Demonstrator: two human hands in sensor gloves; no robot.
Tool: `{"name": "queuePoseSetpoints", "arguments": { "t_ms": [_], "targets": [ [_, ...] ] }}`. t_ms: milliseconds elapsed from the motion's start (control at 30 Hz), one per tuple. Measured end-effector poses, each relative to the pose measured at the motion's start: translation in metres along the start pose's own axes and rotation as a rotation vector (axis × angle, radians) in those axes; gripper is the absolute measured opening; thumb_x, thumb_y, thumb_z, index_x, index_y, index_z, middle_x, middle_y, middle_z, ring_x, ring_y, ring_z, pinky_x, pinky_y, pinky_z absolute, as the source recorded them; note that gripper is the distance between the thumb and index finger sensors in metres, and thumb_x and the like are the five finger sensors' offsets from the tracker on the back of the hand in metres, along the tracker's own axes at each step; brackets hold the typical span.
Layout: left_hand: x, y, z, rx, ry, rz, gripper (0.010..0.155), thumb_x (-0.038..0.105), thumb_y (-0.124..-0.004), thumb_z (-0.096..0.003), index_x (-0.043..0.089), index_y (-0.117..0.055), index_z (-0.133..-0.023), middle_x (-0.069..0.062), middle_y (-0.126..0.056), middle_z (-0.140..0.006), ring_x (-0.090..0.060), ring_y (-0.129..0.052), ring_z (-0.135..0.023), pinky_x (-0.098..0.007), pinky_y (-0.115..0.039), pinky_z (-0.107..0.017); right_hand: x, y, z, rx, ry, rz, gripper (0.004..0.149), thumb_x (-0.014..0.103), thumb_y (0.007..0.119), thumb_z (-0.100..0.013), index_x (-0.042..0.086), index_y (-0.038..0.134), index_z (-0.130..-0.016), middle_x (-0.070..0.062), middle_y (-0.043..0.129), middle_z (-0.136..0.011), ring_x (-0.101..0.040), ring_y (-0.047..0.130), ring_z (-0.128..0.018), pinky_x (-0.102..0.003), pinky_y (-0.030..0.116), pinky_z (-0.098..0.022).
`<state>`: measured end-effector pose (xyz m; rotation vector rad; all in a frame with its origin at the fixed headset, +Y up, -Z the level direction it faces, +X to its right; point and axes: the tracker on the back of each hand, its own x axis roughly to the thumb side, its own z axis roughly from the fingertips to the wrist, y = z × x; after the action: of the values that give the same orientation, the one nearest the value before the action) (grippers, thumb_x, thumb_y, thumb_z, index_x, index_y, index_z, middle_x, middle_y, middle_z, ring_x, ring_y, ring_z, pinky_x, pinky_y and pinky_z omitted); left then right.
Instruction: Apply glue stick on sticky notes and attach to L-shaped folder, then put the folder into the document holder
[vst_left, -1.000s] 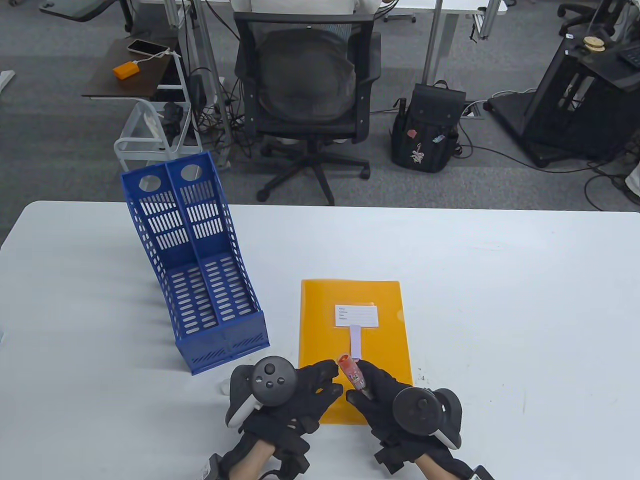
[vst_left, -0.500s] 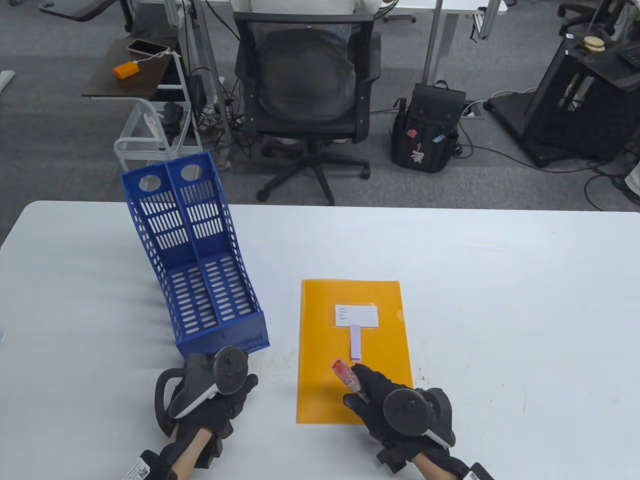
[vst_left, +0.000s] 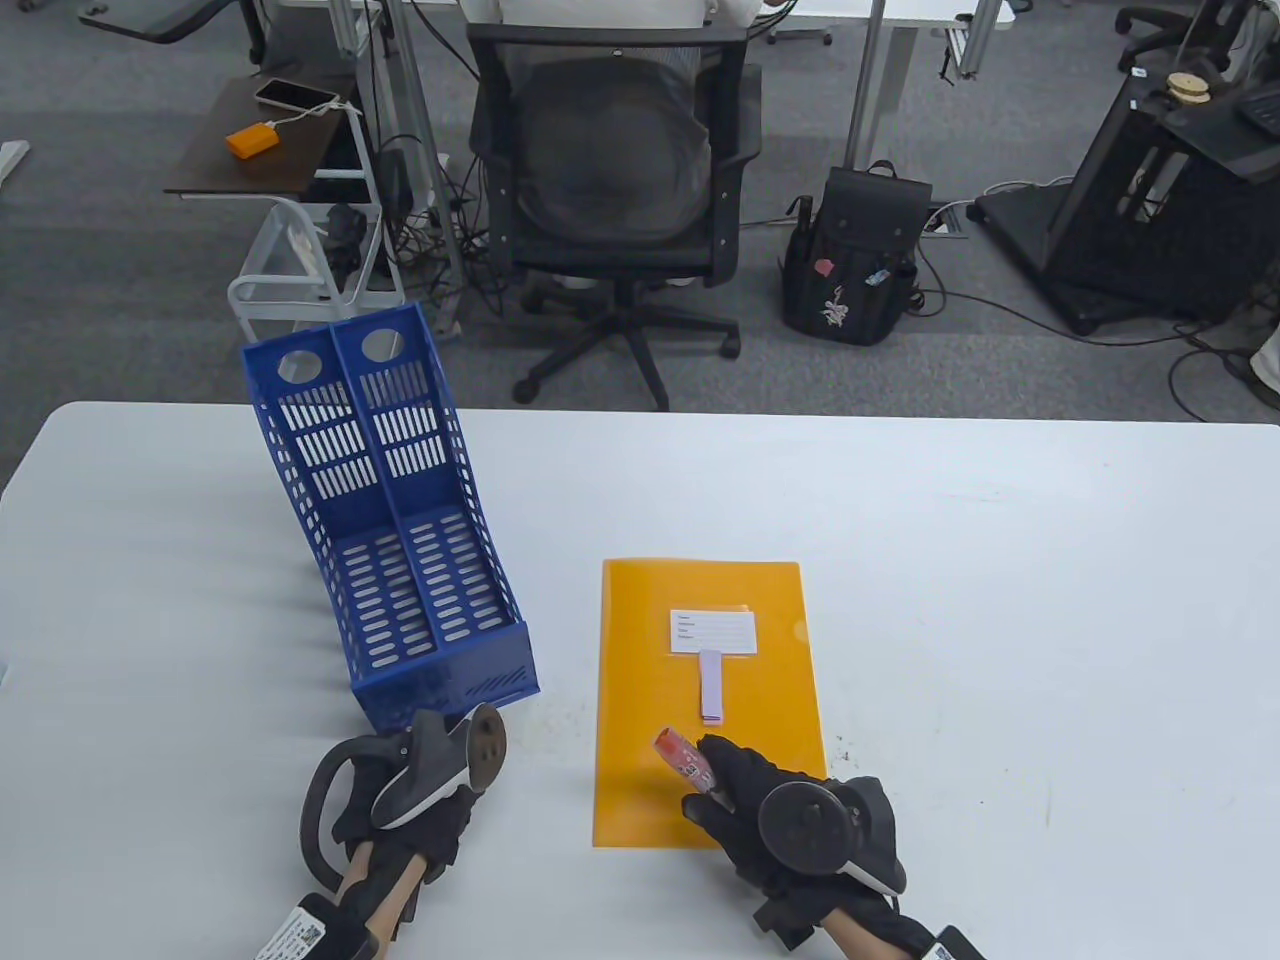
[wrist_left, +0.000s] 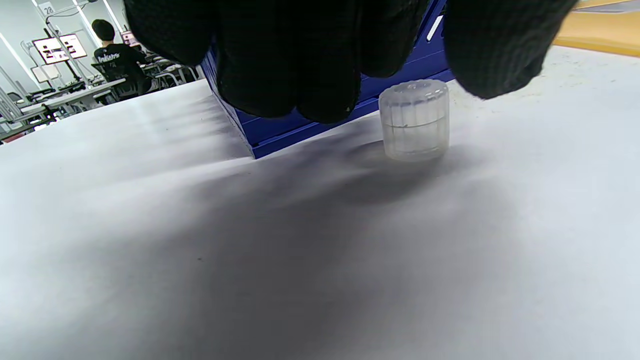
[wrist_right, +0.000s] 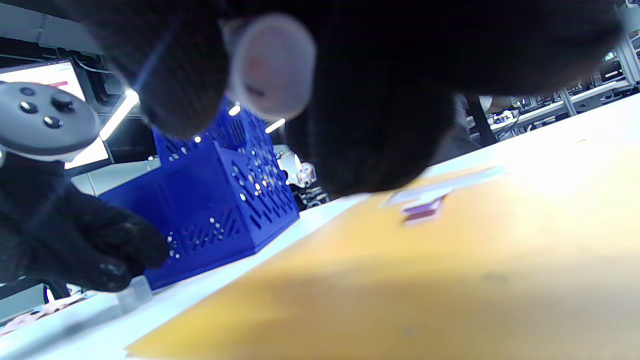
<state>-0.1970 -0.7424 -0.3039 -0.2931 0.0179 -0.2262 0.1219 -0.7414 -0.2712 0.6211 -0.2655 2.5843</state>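
Note:
An orange L-shaped folder lies flat on the white table, with a white label and a purple sticky note on it. My right hand grips an uncapped red glue stick over the folder's near part, tip pointing up-left; its base shows between the fingers. My left hand hovers at the front of the blue document holder. Its fingers hang spread just above a translucent cap standing on the table, not gripping it. In the table view the cap is hidden.
The holder stands tilted back at the table's left, its two slots open toward me. Bare white table stretches right of the folder. An office chair and a backpack sit on the floor beyond the far edge.
My left hand left the folder's near edge and swung left to the table in front of the holder, over the cap. My right hand drifted slightly left and nearer with the glue stick.

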Motion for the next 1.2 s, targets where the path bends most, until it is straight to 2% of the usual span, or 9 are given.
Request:
{"name": "queuePoseSetpoints", "arguments": {
  "t_ms": [533, 700, 800, 967, 1100, 1200],
  "targets": [
    [-0.003, -0.012, -0.007, -0.052, 0.004, 0.030, 0.065, 0.051, -0.082, -0.0456, 0.027, -0.065, -0.103, -0.005, -0.088, -0.094, -0.030, -0.088, -0.083, -0.058, -0.066, -0.066, 0.003, 0.002, 0.000, 0.030, -0.012, 0.010, 0.065, 0.043, 0.086, -0.044, -0.002, 0.078, -0.089, -0.020, 0.096, -0.069, -0.027, 0.103, -0.031, -0.038, 0.088, -0.017],
    [-0.002, -0.011, -0.007, -0.038, -0.003, 0.052, 0.060, 0.049, -0.081, -0.0462, 0.028, -0.068, -0.101, -0.004, -0.089, -0.092, -0.029, -0.089, -0.081, -0.058, -0.067, -0.066, 0.003, 0.003, 0.000, 0.040, -0.013, 0.015, 0.065, 0.043, 0.086, -0.044, -0.002, 0.078, -0.089, -0.020, 0.096, -0.069, -0.027, 0.103, -0.031, -0.038, 0.088, -0.017],
    [-0.001, -0.007, -0.006, -0.015, -0.021, 0.085, 0.059, 0.049, -0.080, -0.0462, 0.024, -0.070, -0.099, -0.003, -0.089, -0.090, -0.028, -0.090, -0.080, -0.057, -0.067, -0.066, 0.004, 0.003, 0.000, 0.042, -0.012, 0.017, 0.065, 0.043, 0.086, -0.043, -0.002, 0.078, -0.089, -0.020, 0.096, -0.069, -0.027, 0.103, -0.031, -0.038, 0.088, -0.017],
    [0.009, 0.015, 0.002, 0.071, -0.113, 0.307, 0.059, 0.049, -0.072, -0.0483, 0.018, -0.067, -0.099, -0.006, -0.086, -0.089, -0.028, -0.089, -0.078, -0.057, -0.068, -0.065, 0.003, 0.003, -0.001, 0.034, -0.004, 0.020, 0.063, 0.043, 0.086, -0.044, 0.001, 0.079, -0.090, -0.020, 0.095, -0.071, -0.027, 0.103, -0.033, -0.039, 0.088, -0.018],
    [0.024, 0.033, 0.007, 0.161, -0.210, 0.523, 0.060, 0.051, -0.065, -0.0492, 0.017, -0.069, -0.098, -0.007, -0.088, -0.085, -0.027, -0.090, -0.074, -0.056, -0.069, -0.063, 0.004, 0.001, 0.000, 0.025, 0.004, 0.043, 0.062, 0.046, 0.085, -0.043, 0.009, 0.081, -0.092, -0.022, 0.083, -0.084, -0.028, 0.100, -0.044, -0.040, 0.087, -0.023],
    [0.037, 0.039, 0.007, 0.162, -0.286, 0.703, 0.060, 0.049, -0.061, -0.0499, 0.014, -0.069, -0.098, -0.008, -0.089, -0.082, -0.027, -0.091, -0.072, -0.056, -0.069, -0.062, 0.005, -0.002, -0.001, 0.004, -0.005, 0.029, 0.061, 0.046, 0.084, -0.043, 0.012, 0.080, -0.094, -0.021, 0.082, -0.084, -0.029, 0.099, -0.045, -0.040, 0.087, -0.023]
  ]
}}
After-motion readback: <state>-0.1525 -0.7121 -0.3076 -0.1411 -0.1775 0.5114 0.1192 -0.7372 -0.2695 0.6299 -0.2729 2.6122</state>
